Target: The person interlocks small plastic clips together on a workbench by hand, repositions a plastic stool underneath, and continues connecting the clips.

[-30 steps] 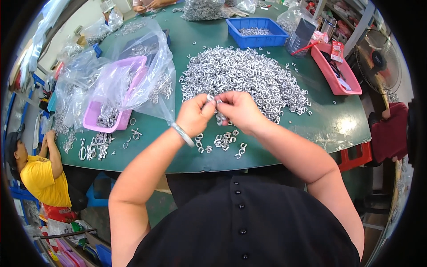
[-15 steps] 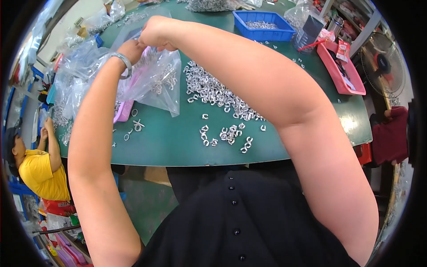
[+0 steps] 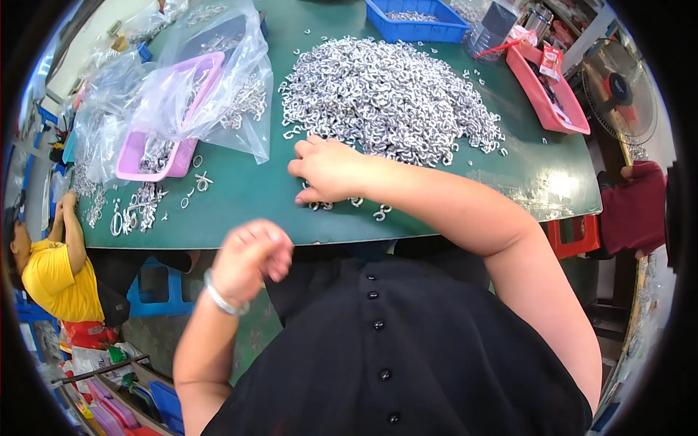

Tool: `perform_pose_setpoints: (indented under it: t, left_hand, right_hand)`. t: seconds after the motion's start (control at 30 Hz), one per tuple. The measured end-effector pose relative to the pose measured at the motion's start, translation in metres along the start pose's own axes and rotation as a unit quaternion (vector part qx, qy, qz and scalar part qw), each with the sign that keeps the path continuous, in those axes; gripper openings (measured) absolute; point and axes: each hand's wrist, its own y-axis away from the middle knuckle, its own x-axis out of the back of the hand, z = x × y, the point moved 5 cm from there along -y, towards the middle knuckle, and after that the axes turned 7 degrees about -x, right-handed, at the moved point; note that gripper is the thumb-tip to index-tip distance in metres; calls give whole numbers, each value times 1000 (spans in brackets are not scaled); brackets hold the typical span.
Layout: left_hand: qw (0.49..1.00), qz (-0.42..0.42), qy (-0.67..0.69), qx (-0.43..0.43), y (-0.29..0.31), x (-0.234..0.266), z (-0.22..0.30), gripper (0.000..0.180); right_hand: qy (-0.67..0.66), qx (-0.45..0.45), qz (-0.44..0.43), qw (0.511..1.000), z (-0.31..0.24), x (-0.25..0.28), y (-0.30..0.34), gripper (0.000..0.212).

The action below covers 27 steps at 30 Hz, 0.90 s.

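Note:
My right hand (image 3: 329, 171) lies low over the green table, at the near left edge of a big pile of small silvery C-shaped metal pieces (image 3: 385, 91). Its fingers are apart, bent toward the tabletop, and nothing shows in them. A few loose C-shaped pieces (image 3: 382, 213) lie just beneath it, partly hidden by the palm. My left hand (image 3: 254, 258), with a bracelet (image 3: 224, 294) at the wrist, hovers in front of the table's near edge. Motion smears its curled fingers, so their grip is unclear.
Left of the pile, a clear plastic bag (image 3: 243, 102) lies over a pink tray (image 3: 145, 174) of metal pieces. Loose rings and pieces (image 3: 149, 203) lie nearby. Behind stands a blue tray (image 3: 418, 29); a salmon-pink tray (image 3: 545, 91) is right. A person in yellow (image 3: 62, 283) sits left.
Both hands have left the plastic bag and come toward me. The right now reaches the near pieces; the left is off the table edge. The pile and pink tray are uncovered.

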Motion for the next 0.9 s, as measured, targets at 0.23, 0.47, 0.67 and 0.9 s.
perform_pose_setpoints:
  t: [0.23,0.47,0.67,0.9]
  left_hand:
    - [868,-150,438,180,-16,-45,-144,47]
    - [751,-186,614,155,-55,-103,-140,56]
    - [763,-165,598,180,-55,-106,-141,55]
    - [732,-170,650,116,-49,-107,-126,44]
  right_hand:
    - [-16,78,33,996,-16,-7,43,23]
    - [-55,22,98,993,-2,7,98,20]
    - [-1,-104,127,986,20,3,100,26]
    - [-142,6,35,989,-9,1,130,22]
